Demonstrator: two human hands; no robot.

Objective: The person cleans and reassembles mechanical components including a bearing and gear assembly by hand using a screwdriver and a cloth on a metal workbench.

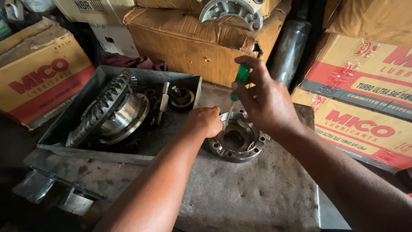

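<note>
Right hand (268,103) grips a green-handled screwdriver (237,86), shaft slanting down-left into the flanged metal housing (236,139) on the tabletop (257,193). Left hand (204,121), clenched, steadies the housing's left rim.

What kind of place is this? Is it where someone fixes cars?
Probably a vehicle repair workshop. A big toothed ring gear lies in a grimy metal tray, cartons of lubricant are stacked around, and the right hand works a green-handled screwdriver into a round metal housing on a stained bench.
</note>
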